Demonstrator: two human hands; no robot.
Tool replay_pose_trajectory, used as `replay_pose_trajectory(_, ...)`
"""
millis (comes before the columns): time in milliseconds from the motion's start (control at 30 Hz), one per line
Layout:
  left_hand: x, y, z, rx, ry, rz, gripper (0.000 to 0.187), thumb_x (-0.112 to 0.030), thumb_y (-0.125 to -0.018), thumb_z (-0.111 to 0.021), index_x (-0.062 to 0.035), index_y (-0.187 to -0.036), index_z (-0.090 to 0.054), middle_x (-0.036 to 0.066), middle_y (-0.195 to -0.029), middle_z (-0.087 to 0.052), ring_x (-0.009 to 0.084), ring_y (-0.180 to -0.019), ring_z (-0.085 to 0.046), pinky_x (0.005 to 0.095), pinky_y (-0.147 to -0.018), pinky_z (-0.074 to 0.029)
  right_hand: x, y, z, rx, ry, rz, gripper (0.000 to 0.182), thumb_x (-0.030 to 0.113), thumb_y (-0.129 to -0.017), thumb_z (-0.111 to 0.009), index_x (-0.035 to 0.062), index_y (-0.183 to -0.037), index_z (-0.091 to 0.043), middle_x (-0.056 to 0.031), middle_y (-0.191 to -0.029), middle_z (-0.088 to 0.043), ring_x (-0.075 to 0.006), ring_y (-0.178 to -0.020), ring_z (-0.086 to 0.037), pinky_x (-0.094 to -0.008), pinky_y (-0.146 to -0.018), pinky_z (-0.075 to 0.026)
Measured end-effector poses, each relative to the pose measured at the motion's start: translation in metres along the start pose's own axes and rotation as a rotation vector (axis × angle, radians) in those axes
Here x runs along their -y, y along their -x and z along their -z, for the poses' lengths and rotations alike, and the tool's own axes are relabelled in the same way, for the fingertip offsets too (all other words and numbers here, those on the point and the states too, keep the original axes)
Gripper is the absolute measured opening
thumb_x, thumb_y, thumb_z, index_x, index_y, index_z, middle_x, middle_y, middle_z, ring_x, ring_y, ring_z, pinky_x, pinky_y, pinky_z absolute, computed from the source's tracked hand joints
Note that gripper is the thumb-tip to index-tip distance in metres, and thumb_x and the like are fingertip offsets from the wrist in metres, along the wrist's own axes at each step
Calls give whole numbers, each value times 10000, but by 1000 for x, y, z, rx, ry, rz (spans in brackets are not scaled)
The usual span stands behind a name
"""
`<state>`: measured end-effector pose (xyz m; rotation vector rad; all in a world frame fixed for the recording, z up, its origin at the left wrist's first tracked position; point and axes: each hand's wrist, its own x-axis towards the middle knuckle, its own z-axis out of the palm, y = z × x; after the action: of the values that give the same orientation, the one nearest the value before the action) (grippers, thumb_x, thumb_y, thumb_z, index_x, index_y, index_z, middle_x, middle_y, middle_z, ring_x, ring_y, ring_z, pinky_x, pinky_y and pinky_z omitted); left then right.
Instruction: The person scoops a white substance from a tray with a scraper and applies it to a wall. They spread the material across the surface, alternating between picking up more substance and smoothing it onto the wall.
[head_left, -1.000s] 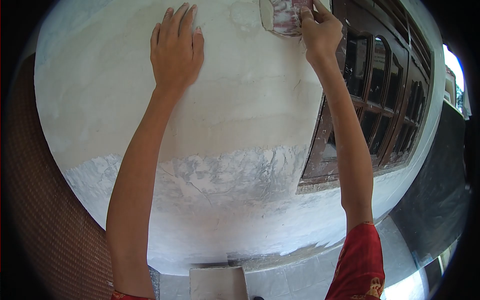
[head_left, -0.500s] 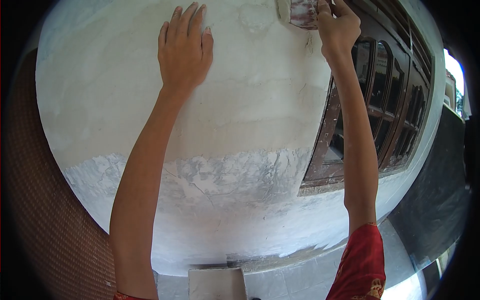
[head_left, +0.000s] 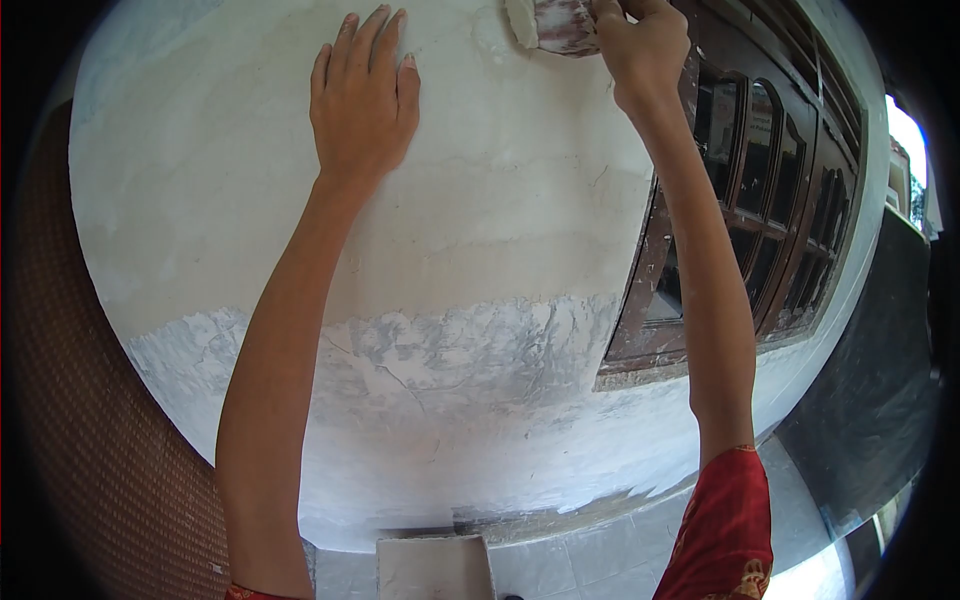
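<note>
My left hand (head_left: pixel 365 105) lies flat against the plastered wall (head_left: pixel 480 200), fingers stretched upward and thumb apart, holding nothing. Up at the top edge, my right hand (head_left: pixel 645 50) is closed round a putty knife (head_left: pixel 568 28). Its wide blade is smeared with pale filler along the left edge and reddish-brown in the middle. The blade is against or very near the wall, left of the window frame; its upper part and the handle are largely out of view. Smooth cream filler covers the upper wall, while a rough white-grey band (head_left: pixel 460 350) runs below it.
A brown wooden window (head_left: pixel 760 200) with glass panes is set in the wall at right. A woven panel (head_left: pixel 110 400) stands at left. Below, a shallow pale box or tray (head_left: pixel 435 570) is partly cut off above the grey tiled floor (head_left: pixel 600 560). A dark sheet (head_left: pixel 860 390) stands at far right.
My right hand has moved left along the wall with the putty knife, away from the window frame. My left hand stays on the wall, barely shifted.
</note>
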<state>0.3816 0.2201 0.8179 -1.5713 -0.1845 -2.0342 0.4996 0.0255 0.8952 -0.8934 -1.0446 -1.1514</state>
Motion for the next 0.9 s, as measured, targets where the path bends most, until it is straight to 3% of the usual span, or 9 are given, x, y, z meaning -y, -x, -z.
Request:
replay_pose_trajectory(167,2,0,-1,-17,13,-26,431,-203,-981,-471,-113,-1399,-521,67,-1433,-521,278,-1383,-417,475,-1135,-295,-10,10,-5,56,50,66,374,17,-888,-613,-13,-1260,-639,-152,-876,-733,-107,-724,-642,-262,-654,-506)
replay_pose_trajectory(233,-1,2,-3,-1,-11,17,437,-209,-982,-474,-113,-1406,-509,66,-1441,-512,281,-1388,-408,479,-1134,-296,0,7,21,-50,72,-168,376,21,-887,-617,-8,-1261,-641,-144,-851,-727,-105,-736,-635,-266,-658,-499)
replay_pose_trajectory(267,1,2,-3,1,-11,17,437,-209,-982,-474,-113,-1406,-509,66,-1441,-512,281,-1388,-408,479,-1134,-296,-5,3,24,-48,73,-170,376,21,-887,-617,-8,-1261,-641,-144,-851,-727,-105,-736,-635,-266,-658,-499)
replay_pose_trajectory(367,-1,0,2,24,-13,-1,452,-227,-985,-474,-111,-1422,-485,74,-1456,-493,298,-1401,-389,484,-1137,-297,-10,2,20,-92,-73,-139,381,29,-892,-614,-5,-1271,-635,-149,-856,-729,-117,-718,-631,-274,-653,-497)
replay_pose_trajectory(433,-7,-3,12,127,55,52,469,-123,-949,-471,14,-1398,-457,182,-1449,-460,371,-1398,-360,529,-1152,-261,-2,14,-1,70,-91,-84,380,31,-898,-611,-10,-1275,-630,-150,-875,-729,-114,-694,-621,-271,-619,-492)
replay_pose_trajectory(567,-5,-3,12,132,46,34,477,-124,-949,-471,13,-1405,-447,186,-1454,-454,370,-1401,-356,530,-1153,-260,-9,12,2,93,105,-82,379,38,-906,-608,-14,-1281,-625,-152,-899,-728,-121,-708,-623,-275,-620,-494)
replay_pose_trajectory(667,-6,-2,10,125,13,45,484,-119,-944,-475,13,-1409,-443,191,-1456,-450,369,-1400,-357,529,-1154,-260,-26,-2,21,-70,117,-55,387,51,-903,-622,-8,-1286,-623,-160,-915,-733,-126,-723,-627,-283,-643,-502)
replay_pose_trajectory(733,-7,-2,9,114,26,39,485,-118,-943,-476,18,-1407,-442,196,-1454,-450,373,-1399,-358,531,-1153,-261,-25,-5,26,-94,-90,-128,396,55,-895,-633,-2,-1287,-624,-164,-904,-733,-125,-721,-629,-290,-659,-509)
replay_pose_trajectory(900,-8,-3,11,131,38,39,475,-121,-949,-473,23,-1401,-449,195,-1453,-452,374,-1398,-359,531,-1152,-263,-18,15,-5,71,-20,-6,381,58,-906,-631,11,-1284,-633,-154,-888,-729,-120,-722,-626,-283,-654,-509)
